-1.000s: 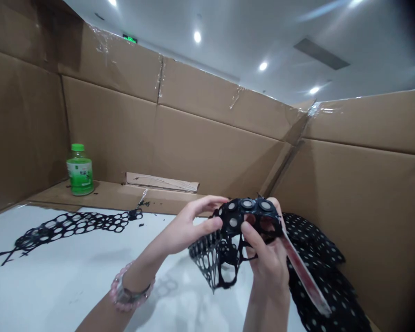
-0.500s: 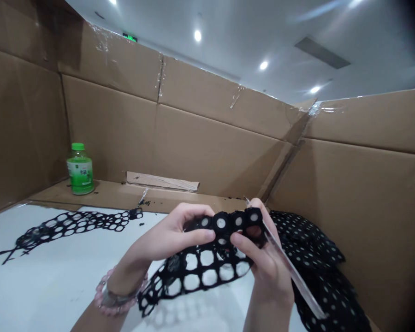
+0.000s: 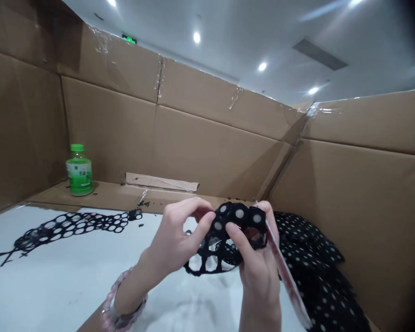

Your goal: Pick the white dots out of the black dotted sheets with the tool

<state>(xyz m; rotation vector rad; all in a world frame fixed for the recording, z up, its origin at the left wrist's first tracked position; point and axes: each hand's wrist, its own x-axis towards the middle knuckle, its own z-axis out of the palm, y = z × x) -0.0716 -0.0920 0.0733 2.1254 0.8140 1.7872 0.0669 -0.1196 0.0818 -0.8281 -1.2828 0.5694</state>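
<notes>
A black piece of cloth (image 3: 239,214) hangs between my two hands, its upper part with pale dots and its lower part with open round holes. My left hand (image 3: 183,233) pinches the cloth's left edge between thumb and fingers. On the right, my right hand (image 3: 259,258) grips the dotted part, thumb in front and fingers behind. A thin, pale, long tool (image 3: 290,288) also sits in my right hand and slants down to the right; its upper end is mostly hidden.
Black netting with holes (image 3: 76,224) lies on the white table (image 3: 55,286) at left. A green bottle (image 3: 80,173) stands behind it. Dotted black cloth (image 3: 318,267) is heaped at right. Cardboard walls (image 3: 207,143) surround the table; a cardboard strip (image 3: 162,182) lies at the back.
The holed part of the cloth has drawn up and no longer stretches down to the left. My left hand has turned more upright. The long tool has tilted steeper.
</notes>
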